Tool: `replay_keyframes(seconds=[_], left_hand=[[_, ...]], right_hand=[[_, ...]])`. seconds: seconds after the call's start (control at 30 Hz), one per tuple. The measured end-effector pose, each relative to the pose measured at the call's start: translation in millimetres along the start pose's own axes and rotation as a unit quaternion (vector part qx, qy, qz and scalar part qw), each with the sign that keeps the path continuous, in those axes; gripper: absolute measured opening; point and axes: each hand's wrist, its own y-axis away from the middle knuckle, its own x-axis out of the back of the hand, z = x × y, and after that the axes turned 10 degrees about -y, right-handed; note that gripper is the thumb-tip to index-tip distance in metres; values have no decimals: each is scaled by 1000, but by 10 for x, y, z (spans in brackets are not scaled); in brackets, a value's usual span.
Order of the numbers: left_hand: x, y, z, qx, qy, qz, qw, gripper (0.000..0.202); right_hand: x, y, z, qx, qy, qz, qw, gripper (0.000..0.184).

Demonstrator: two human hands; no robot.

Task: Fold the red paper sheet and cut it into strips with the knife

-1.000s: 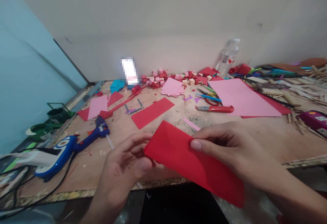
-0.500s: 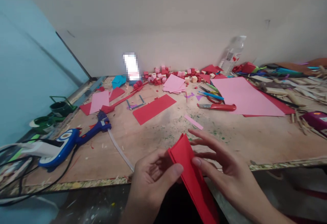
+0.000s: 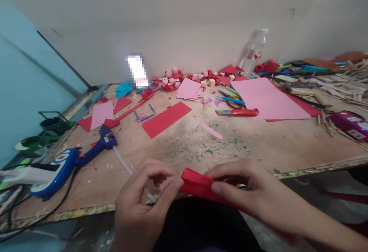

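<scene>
A folded red paper (image 3: pixel 198 186) is being pinched at the table edge (image 3: pixel 301 172) between closed fingers of the left hand (image 3: pixel 140 210) and right hand (image 3: pixel 247 190).

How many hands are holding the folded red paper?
2. The left hand pinches the left end of the folded red paper; the right hand grips it from the right, covering part.
</scene>
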Motion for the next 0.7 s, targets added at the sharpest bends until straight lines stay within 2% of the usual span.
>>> replay_keyframes(seconds=[0.03,0.13,0.2,0.27,0.37,0.47,0.53,0.6,0.7], left_hand=[[47,-37,24,16,11,-7,1000,13],[89,-111,104,114,108,-138,978,29],[52,-129,125,154,159,-202,954,21],[1,-137,103,162,188,-188,950,15],[-54,-145,15,155,212,-104,959,18],[-82,-145,-73,164,249,-46,953,25],[-97,-137,-111,173,274,-32,946,34],[-106,-128,-128,174,274,-28,945,44],[-95,-129,-123,166,246,-36,954,45]], right_hand=[[39,-27,-25,-22,-9,-22,999,22],[100,-117,-69,-60,-29,-68,995,23],[119,-166,-81,-59,-16,-78,995,25],[169,-186,-80,-53,7,-71,996,26],[336,-127,-37,-73,13,-34,997,36],[499,7,83,-90,-72,42,992,53],[525,85,195,-105,-169,100,975,59],[489,123,308,-131,-258,150,945,60],[422,104,430,-133,-312,194,920,45]])
